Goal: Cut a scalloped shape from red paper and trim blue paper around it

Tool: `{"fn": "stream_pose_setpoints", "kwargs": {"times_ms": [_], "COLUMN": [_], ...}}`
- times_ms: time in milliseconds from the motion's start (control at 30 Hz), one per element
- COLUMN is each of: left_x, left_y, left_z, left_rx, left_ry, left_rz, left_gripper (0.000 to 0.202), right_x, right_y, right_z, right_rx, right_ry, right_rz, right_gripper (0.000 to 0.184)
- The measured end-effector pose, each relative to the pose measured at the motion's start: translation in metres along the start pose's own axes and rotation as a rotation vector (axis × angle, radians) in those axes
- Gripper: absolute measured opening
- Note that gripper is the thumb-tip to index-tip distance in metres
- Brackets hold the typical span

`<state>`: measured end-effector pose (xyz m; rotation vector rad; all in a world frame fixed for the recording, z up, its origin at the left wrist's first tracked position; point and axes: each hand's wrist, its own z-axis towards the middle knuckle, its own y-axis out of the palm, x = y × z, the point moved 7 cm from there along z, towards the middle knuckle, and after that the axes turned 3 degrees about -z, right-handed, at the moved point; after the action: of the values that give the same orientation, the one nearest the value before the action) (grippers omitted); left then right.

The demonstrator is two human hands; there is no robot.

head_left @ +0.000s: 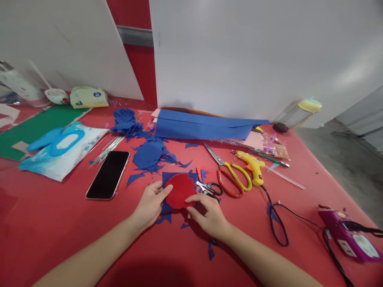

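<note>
Left hand [150,204] clamps red paper shape [180,191] between thumb and fingers, blue sheet [167,176] behind it, over table [167,249]. Right hand [209,215] at shape's lower right edge; from here, can't tell whether fingertips pinch. Small scissors [207,186] just beyond, phone [108,175] off left. Farther: big scissors [221,161], glue gun [253,163], blue paper strip [203,127] before white panel [254,59].

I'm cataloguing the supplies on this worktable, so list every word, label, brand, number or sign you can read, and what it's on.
No text here can be read.
Tissue pack: dark blue mark, too small and blurred to read.
Blue-and-white packet: printed pattern, no readable words.
Glue gun: any lettering is too small.
Purple socket block: any markings are too blurred.
Red paper: no writing visible.
</note>
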<state>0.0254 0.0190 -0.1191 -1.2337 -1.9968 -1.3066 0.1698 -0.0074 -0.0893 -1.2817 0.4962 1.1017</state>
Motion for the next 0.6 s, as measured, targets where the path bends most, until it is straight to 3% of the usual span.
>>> {"fn": "stream_pose_setpoints", "kwargs": {"times_ms": [167, 600], "left_x": [0.0, 0.003], "left_y": [0.0, -0.001], "left_z": [0.001, 0.006], "left_rx": [-0.002, -0.07], "left_ry": [0.004, 0.05], "left_rz": [-0.006, 0.048], "left_gripper": [0.038, 0.028], "right_x": [0.014, 0.017], "right_y": [0.007, 0.003], "right_z": [-0.002, -0.003], "right_rx": [-0.023, 0.0], "right_ry": [0.126, 0.148], "right_rz": [0.14, 0.103], "right_gripper": [0.012, 0.024]}}
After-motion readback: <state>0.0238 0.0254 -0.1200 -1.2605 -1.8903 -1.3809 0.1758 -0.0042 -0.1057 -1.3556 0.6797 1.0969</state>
